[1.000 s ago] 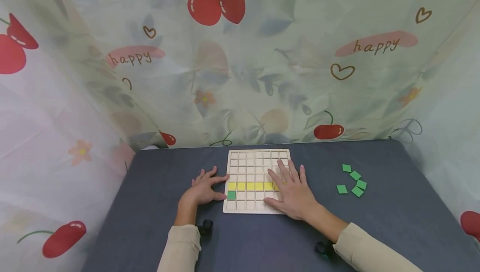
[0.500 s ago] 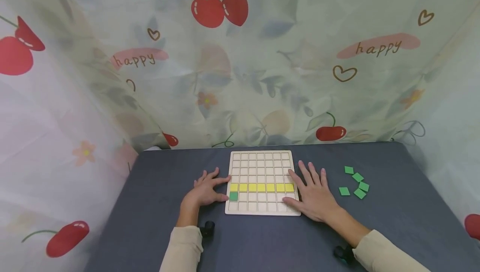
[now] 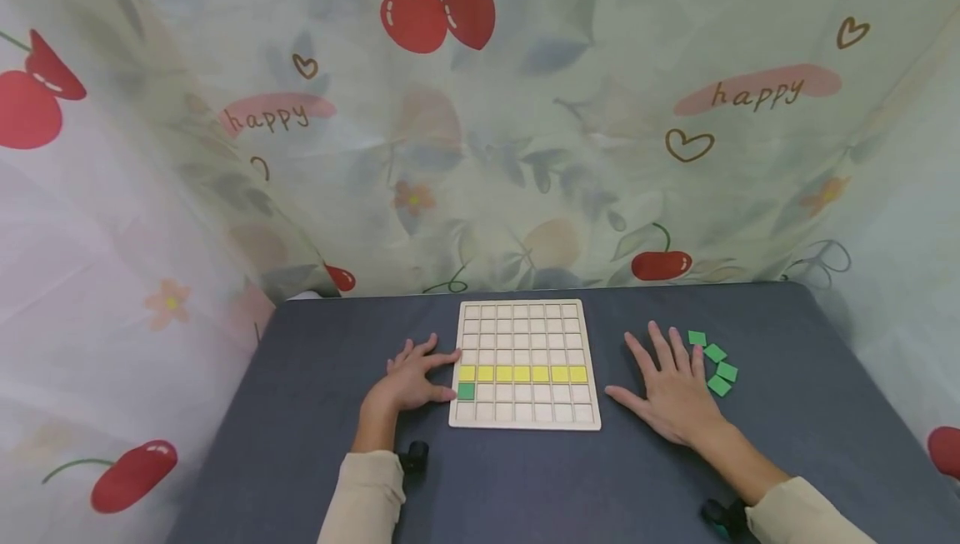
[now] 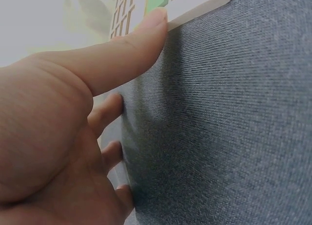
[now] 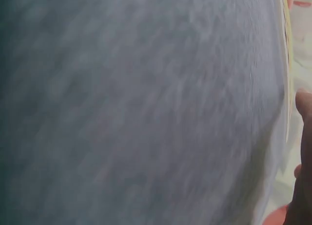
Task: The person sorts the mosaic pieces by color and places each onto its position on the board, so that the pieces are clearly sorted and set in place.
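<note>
Well, a pale grid board (image 3: pixel 532 341) lies flat on the dark worktop (image 3: pixel 540 486). Seven yellow tiles (image 3: pixel 522 374) fill one row, and one green tile (image 3: pixel 466 391) sits at the left end of the next row, nearer the person. The left hand (image 3: pixel 407 383) touches the board's left edge with its thumb and pointing finger; its grip is loose, not squeezed around anything. The right hand (image 3: pixel 678 398), with fingers spread wide and its grip holding nothing, is between the board and four loose green squares (image 3: pixel 727 371). I can't tell if its little finger touches them.
</note>
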### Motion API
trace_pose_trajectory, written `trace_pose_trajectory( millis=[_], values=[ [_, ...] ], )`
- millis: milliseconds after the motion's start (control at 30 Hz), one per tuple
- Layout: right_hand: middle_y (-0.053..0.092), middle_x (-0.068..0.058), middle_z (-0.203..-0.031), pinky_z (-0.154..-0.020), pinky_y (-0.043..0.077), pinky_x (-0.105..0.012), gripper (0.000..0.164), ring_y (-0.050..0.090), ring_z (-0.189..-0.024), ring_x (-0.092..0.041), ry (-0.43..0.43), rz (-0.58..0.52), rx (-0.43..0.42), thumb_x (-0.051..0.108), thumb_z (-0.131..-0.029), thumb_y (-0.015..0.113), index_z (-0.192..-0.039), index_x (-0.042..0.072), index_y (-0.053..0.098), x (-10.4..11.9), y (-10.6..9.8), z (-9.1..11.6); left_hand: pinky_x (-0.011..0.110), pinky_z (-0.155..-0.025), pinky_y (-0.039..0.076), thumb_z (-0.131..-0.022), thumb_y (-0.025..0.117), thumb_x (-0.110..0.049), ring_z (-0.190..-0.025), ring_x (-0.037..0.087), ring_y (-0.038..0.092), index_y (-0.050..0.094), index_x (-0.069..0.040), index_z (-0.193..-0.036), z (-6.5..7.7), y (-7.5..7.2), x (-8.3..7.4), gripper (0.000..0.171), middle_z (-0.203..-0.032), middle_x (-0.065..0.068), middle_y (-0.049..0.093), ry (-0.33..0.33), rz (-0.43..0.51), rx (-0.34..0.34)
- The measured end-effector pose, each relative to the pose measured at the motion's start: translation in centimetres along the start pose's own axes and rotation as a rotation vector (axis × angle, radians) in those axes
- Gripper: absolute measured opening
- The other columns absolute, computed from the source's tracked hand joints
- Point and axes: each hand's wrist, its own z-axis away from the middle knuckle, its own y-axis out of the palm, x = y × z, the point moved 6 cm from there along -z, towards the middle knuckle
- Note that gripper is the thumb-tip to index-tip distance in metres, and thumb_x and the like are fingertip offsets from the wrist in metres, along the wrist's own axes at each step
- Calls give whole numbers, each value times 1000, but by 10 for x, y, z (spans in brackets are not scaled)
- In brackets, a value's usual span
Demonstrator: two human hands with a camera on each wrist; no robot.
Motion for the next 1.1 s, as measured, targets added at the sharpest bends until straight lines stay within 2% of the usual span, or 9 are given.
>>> trace_pose_trajectory(
  millis=[367,667,867,1100],
  values=[
    [19,-30,-166,-116,3,-80,91,14,-152,-56,63,-29,3,71,-92,57,-159,13,33,-40,-12,16,72,-124,4,-84,83,-37,-160,45,1,53,-33,-149,3,2,1,72,-172,10,21,10,-1,-1],
    [20,-29,-165,-112,17,-80,79,21,-148,-56,3,-49,-32,57,-94,66,-153,12,42,-55,-19,22,73,-123,4,-85,83,-36,-160,46,1,52,-32,-150,1,0,1,72,-172,11,21,17,-3,-1],
    [26,-29,-162,-103,29,-78,63,30,-141,-57,-27,-49,-80,40,-92,74,-143,8,54,-58,-26,24,71,-124,3,-85,83,-36,-160,44,-1,52,-33,-150,2,-2,-1,72,-172,9,19,11,2,0],
    [28,-29,-160,-98,29,-75,47,29,-138,-58,-5,-52,-43,34,-95,71,-134,7,64,-61,-27,26,71,-124,3,-85,83,-36,-160,44,1,53,-33,-150,2,-1,0,72,-172,9,20,9,16,-2]
  ],
)
